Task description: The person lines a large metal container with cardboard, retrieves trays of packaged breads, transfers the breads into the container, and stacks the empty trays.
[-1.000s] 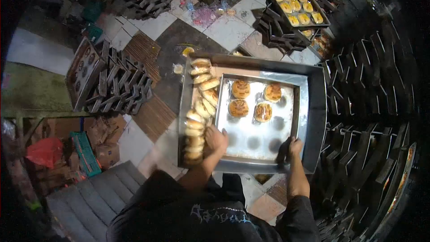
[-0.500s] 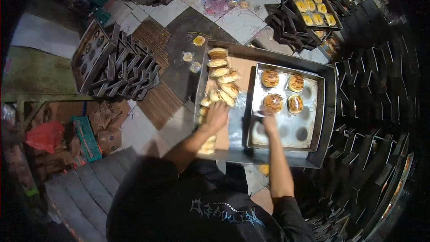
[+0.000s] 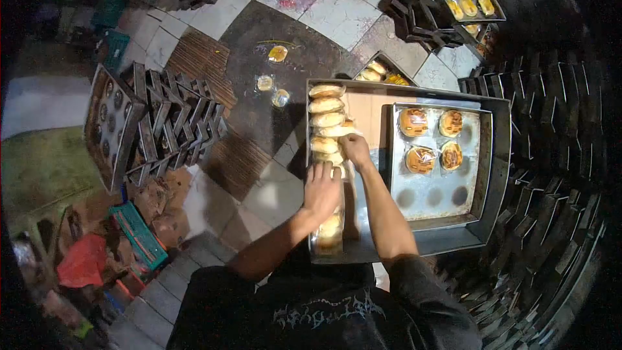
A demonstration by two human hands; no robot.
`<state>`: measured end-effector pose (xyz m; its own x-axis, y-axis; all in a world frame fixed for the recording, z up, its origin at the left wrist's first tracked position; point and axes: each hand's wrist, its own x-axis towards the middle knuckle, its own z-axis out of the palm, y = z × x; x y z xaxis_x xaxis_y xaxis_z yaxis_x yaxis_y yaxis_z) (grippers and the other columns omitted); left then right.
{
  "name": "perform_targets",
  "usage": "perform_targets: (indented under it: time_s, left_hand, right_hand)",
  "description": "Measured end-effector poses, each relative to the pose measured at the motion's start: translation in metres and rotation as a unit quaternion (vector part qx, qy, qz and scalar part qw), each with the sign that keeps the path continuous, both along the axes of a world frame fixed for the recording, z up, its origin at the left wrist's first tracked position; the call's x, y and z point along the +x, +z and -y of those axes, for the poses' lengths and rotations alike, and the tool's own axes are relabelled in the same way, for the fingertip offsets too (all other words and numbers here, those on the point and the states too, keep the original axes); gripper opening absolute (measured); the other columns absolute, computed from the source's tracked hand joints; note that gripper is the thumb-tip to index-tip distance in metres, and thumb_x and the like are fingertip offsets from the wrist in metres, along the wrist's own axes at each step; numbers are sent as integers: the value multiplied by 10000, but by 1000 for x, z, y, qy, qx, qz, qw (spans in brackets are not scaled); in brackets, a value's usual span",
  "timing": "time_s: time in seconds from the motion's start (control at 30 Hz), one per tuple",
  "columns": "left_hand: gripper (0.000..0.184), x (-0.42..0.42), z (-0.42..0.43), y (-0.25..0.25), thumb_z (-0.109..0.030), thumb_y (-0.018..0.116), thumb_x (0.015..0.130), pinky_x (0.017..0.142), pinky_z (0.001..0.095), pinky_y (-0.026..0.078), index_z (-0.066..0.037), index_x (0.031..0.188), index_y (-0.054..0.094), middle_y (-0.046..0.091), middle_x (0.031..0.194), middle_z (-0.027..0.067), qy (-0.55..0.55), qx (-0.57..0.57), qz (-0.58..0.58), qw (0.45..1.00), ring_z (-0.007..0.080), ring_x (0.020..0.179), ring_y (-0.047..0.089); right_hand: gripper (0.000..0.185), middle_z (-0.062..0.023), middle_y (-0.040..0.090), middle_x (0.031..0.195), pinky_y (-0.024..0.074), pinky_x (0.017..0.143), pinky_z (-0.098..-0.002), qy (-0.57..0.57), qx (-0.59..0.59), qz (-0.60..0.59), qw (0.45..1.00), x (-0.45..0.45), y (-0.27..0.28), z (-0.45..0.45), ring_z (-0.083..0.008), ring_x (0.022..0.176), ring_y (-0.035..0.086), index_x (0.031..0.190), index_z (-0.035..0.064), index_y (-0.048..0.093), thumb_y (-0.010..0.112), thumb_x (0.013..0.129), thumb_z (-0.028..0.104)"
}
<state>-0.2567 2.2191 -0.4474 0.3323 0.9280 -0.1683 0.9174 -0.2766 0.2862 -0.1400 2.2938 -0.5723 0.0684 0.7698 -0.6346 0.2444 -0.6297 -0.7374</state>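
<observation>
A row of plastic-wrapped buns (image 3: 328, 105) stands on edge along the left wall of a big metal tray (image 3: 414, 256). My left hand (image 3: 322, 189) lies over the lower middle of that row, its fingers stretched out and touching the buns. Just above and to its right, my right hand (image 3: 354, 150) has its fingers curled against the row's right side, closed on a wrapped bun that they partly hide. Inside the big tray sits a smaller baking tray (image 3: 435, 209) with several wrapped round buns (image 3: 414, 122) in its upper left part.
Stacks of dark baking trays (image 3: 538, 136) crowd the right side, and another stack (image 3: 162, 126) stands at the left. A tray of yellow buns (image 3: 468, 6) tops a pile at upper right. Loose wrapped pieces (image 3: 278, 54) lie on the floor beyond the big tray.
My right hand has moved left from the smaller tray to the bun row. The upper buns now stand in a straighter line. The whole view has shifted.
</observation>
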Motion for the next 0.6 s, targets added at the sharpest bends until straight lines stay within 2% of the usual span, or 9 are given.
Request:
perform_targets:
  time_s: [0.03, 0.1, 0.17, 0.23, 0.33, 0.43, 0.5, 0.57, 0.6]
  left_hand:
    - [258, -3, -10, -4, -98, 487, 759, 904, 407, 346, 19, 980, 549, 493, 1040, 173, -4, 1, -1, 1000, 293, 1023, 442]
    - [261, -7, -32, -21, -82, 483, 758, 850, 384, 381, 18, 995, 529, 492, 1022, 171, 19, -10, 47, 999, 299, 990, 453]
    - [285, -4, -40, -34, -79, 496, 748, 805, 370, 400, 22, 1015, 505, 485, 1029, 170, -7, 31, 51, 998, 295, 962, 462]
    - [303, 1, -39, -49, -84, 522, 729, 809, 375, 391, 21, 1011, 490, 480, 1034, 172, -9, -45, -43, 998, 293, 944, 466]
    - [320, 13, -19, -58, -114, 559, 707, 813, 377, 374, 16, 989, 483, 483, 1001, 157, 11, 18, -76, 997, 278, 928, 469]
    - [184, 6, -16, -87, -125, 584, 686, 735, 386, 377, -41, 832, 509, 473, 825, 112, 2, 91, -50, 995, 267, 810, 470]
    - [103, 9, -27, -62, -139, 562, 704, 717, 387, 385, -61, 752, 517, 485, 801, 109, -15, 83, -41, 996, 272, 798, 485]
    - [95, 9, -31, -60, -145, 546, 720, 711, 385, 390, -61, 756, 519, 492, 805, 108, -39, 97, -65, 992, 271, 798, 491]
    - [92, 9, -27, -60, -151, 530, 737, 705, 383, 394, -62, 761, 521, 499, 810, 108, -51, 106, -87, 989, 271, 798, 498]
  right_hand:
    - [217, -38, 558, 595, 402, 487, -274, -4, 1, -1, 1000, 0, 4, -8, -104, 530, 498, 702, -3, 613, 580, 778, 198]
    - [179, -19, 530, 602, 380, 490, -252, -46, -93, -172, 980, 11, 17, -14, -101, 540, 478, 692, 31, 587, 551, 795, 174]
    - [184, -28, 564, 805, 412, 626, -234, -131, -124, -324, 929, 35, 25, -1, -119, 715, 511, 905, 16, 577, 474, 839, 153]
    - [244, -38, 577, 859, 419, 702, -233, -191, 18, -232, 954, 45, 2, 21, -132, 778, 520, 985, -3, 575, 471, 857, 177]
    - [289, -53, 583, 918, 407, 784, -237, -155, 79, -190, 966, 42, -23, 35, -137, 852, 520, 1058, -18, 557, 471, 870, 183]
    - [290, -89, 603, 968, 438, 779, -275, -89, -43, -163, 982, 19, -20, 29, -137, 878, 538, 1044, -34, 569, 500, 863, 181]
    - [283, -92, 616, 925, 460, 717, -273, -120, -39, -260, 957, 6, -65, 38, -151, 809, 562, 1038, -44, 569, 487, 866, 166]
    - [264, -108, 622, 882, 465, 682, -291, -160, -79, -341, 923, 1, -56, 32, -167, 778, 574, 977, -47, 595, 475, 859, 156]
    - [258, -118, 620, 900, 465, 675, -307, -46, -21, -137, 989, 3, -49, 28, -183, 773, 577, 977, -43, 594, 465, 855, 144]
